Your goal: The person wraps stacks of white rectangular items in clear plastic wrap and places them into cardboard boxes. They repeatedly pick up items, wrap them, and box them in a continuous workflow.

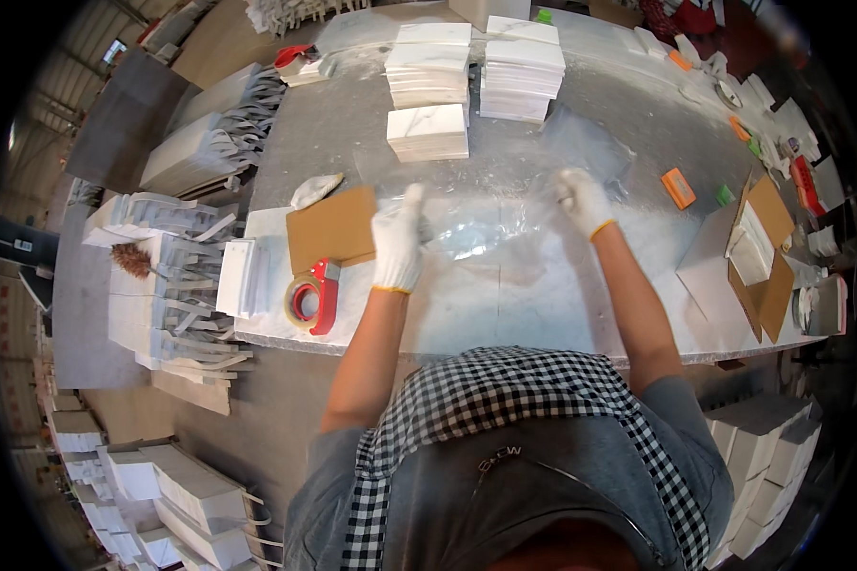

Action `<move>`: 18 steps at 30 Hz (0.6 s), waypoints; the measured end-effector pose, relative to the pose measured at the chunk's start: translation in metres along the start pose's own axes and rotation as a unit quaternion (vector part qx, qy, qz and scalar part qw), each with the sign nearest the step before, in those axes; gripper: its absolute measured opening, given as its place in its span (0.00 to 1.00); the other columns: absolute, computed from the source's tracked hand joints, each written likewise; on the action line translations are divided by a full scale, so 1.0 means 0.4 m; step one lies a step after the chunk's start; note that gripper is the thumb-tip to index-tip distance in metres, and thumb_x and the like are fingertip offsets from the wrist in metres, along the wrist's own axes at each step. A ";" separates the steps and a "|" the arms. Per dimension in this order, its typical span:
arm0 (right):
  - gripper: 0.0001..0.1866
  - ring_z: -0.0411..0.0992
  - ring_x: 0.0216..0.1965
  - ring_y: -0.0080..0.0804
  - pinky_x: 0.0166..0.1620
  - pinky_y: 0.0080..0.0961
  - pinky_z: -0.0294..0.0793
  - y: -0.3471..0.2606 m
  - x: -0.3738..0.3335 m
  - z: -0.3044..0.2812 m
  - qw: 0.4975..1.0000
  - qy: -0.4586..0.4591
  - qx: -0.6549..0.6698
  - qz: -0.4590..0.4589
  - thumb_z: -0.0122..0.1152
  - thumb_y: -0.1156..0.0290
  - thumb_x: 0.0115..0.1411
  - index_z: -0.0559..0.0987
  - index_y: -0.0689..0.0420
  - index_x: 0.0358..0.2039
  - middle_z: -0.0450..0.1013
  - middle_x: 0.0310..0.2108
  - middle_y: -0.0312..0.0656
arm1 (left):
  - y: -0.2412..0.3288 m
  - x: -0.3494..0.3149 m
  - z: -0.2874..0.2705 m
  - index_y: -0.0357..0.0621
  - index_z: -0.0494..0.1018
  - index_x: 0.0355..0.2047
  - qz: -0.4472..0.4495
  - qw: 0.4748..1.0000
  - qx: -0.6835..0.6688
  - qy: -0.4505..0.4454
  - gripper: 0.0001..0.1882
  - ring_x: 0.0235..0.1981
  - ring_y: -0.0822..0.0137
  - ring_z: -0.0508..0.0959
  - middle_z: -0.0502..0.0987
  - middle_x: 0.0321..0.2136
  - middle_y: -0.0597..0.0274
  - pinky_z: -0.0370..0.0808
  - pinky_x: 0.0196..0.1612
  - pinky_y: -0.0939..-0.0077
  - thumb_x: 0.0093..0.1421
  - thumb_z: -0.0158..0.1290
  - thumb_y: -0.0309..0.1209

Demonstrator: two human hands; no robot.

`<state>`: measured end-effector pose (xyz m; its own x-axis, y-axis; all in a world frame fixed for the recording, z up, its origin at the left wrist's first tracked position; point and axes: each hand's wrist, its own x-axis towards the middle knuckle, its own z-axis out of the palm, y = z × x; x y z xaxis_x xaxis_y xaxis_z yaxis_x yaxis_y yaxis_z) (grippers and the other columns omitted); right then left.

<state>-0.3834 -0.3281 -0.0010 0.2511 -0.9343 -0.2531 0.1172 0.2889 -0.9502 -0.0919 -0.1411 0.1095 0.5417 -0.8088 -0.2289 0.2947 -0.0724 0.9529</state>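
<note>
My left hand (397, 246), in a white knit glove, is closed on one side of a clear plastic sheet (476, 238). The gloved right hand (583, 202) grips the other side, so the crinkled, shiny plastic stretches between both fists above the pale near part of the table. Whether it is a bag or loose film I cannot tell. Left of my left hand lies a flat piece of brown cardboard (326, 231), with a red tape dispenser (324, 300) at its near edge. Beyond the plastic, a short stack of white marbled tiles (428, 133) faces me.
Two taller tile stacks (427, 81) (522, 76) stand farther back. An open carton (709, 262) holding tiles is at the right, near an orange block (677, 188). Left of the table (352, 333) are strapped white bundles (143, 309); more cartons (767, 447) sit at lower right.
</note>
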 end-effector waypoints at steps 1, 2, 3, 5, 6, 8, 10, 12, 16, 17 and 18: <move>0.14 0.76 0.32 0.28 0.36 0.29 0.77 0.055 0.101 -0.167 0.998 -0.002 0.063 0.009 0.57 0.62 0.69 0.84 0.59 0.43 0.80 0.33 0.39 | 0.001 0.015 -0.013 0.49 0.66 0.20 0.031 0.999 -0.026 -0.009 0.23 0.18 0.74 0.63 0.64 0.16 0.71 0.60 0.24 0.73 0.71 0.58 0.42; 0.16 0.79 0.31 0.32 0.36 0.31 0.78 0.088 0.171 -0.294 0.992 -0.008 0.125 0.016 0.56 0.60 0.70 0.84 0.58 0.44 0.81 0.31 0.40 | 0.008 0.028 -0.032 0.49 0.65 0.20 0.063 0.996 -0.054 -0.014 0.24 0.18 0.73 0.63 0.64 0.16 0.71 0.60 0.24 0.72 0.72 0.56 0.43; 0.19 0.80 0.37 0.43 0.42 0.38 0.78 0.075 0.163 -0.272 0.953 0.039 -0.273 -0.129 0.54 0.57 0.71 0.84 0.60 0.43 0.82 0.36 0.48 | 0.016 0.025 -0.101 0.48 0.68 0.22 0.077 0.996 -0.041 0.031 0.21 0.20 0.73 0.67 0.68 0.19 0.69 0.66 0.26 0.72 0.72 0.56 0.42; 0.26 0.80 0.47 0.55 0.50 0.48 0.78 -0.021 0.149 -0.287 0.727 0.099 -0.652 -0.190 0.47 0.51 0.71 0.85 0.61 0.41 0.81 0.44 0.58 | 0.038 0.023 -0.202 0.44 0.71 0.26 0.125 0.988 -0.039 0.077 0.18 0.23 0.73 0.72 0.74 0.23 0.66 0.72 0.30 0.72 0.72 0.55 0.40; 0.29 0.78 0.51 0.57 0.53 0.51 0.77 -0.045 0.171 -0.334 0.710 0.118 -0.685 -0.108 0.43 0.49 0.71 0.85 0.60 0.40 0.80 0.48 0.60 | 0.039 0.029 -0.229 0.43 0.72 0.28 0.157 0.983 -0.047 0.080 0.17 0.25 0.72 0.73 0.75 0.24 0.65 0.73 0.32 0.72 0.72 0.54 0.39; 0.27 0.80 0.47 0.56 0.52 0.49 0.78 -0.038 0.274 -0.561 0.634 0.225 -0.740 -0.004 0.44 0.50 0.71 0.85 0.59 0.42 0.80 0.48 0.60 | 0.068 0.038 -0.222 0.40 0.75 0.31 0.161 0.983 -0.055 0.074 0.15 0.29 0.69 0.76 0.76 0.27 0.64 0.74 0.37 0.72 0.72 0.55 0.38; 0.23 0.80 0.47 0.58 0.52 0.49 0.78 -0.052 0.287 -0.534 0.633 0.226 -0.739 -0.042 0.50 0.54 0.69 0.83 0.59 0.47 0.80 0.47 0.60 | 0.089 0.035 -0.281 0.39 0.76 0.33 0.176 0.978 -0.055 0.100 0.14 0.31 0.68 0.77 0.78 0.28 0.62 0.74 0.39 0.72 0.71 0.56 0.38; 0.22 0.79 0.48 0.59 0.52 0.49 0.77 -0.089 0.283 -0.491 0.656 0.253 -0.709 -0.054 0.54 0.56 0.67 0.79 0.59 0.52 0.79 0.49 0.59 | 0.110 0.022 -0.292 0.38 0.77 0.36 0.169 0.978 -0.036 0.115 0.13 0.33 0.67 0.78 0.80 0.31 0.59 0.74 0.40 0.70 0.70 0.57 0.37; 0.29 0.76 0.54 0.59 0.54 0.49 0.77 -0.163 0.242 -0.310 0.717 0.337 -0.608 -0.052 0.61 0.61 0.65 0.70 0.56 0.64 0.75 0.55 0.57 | 0.133 0.008 -0.260 0.38 0.77 0.38 0.157 0.977 -0.026 0.142 0.12 0.34 0.67 0.78 0.80 0.32 0.59 0.74 0.41 0.71 0.70 0.58 0.36; 0.31 0.75 0.56 0.58 0.56 0.49 0.76 -0.205 0.192 -0.220 0.697 0.315 -0.635 -0.108 0.62 0.60 0.64 0.67 0.55 0.66 0.73 0.58 0.57 | 0.135 -0.002 -0.258 0.38 0.78 0.38 0.152 0.977 -0.036 0.147 0.12 0.34 0.67 0.78 0.80 0.32 0.59 0.74 0.42 0.71 0.69 0.58 0.36; 0.34 0.74 0.57 0.56 0.57 0.49 0.75 -0.234 0.135 -0.133 0.672 0.296 -0.659 -0.164 0.62 0.59 0.64 0.65 0.53 0.69 0.71 0.61 0.57 | 0.135 -0.003 -0.254 0.38 0.78 0.38 0.155 0.977 -0.041 0.141 0.12 0.34 0.67 0.78 0.80 0.32 0.59 0.75 0.42 0.71 0.69 0.58 0.36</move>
<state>-0.4320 -0.4166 0.0646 -0.0530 -0.9349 0.3510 -0.9772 -0.0238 -0.2108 0.0031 -0.0848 0.1410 0.8063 -0.5915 0.0115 0.1375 0.2063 0.9688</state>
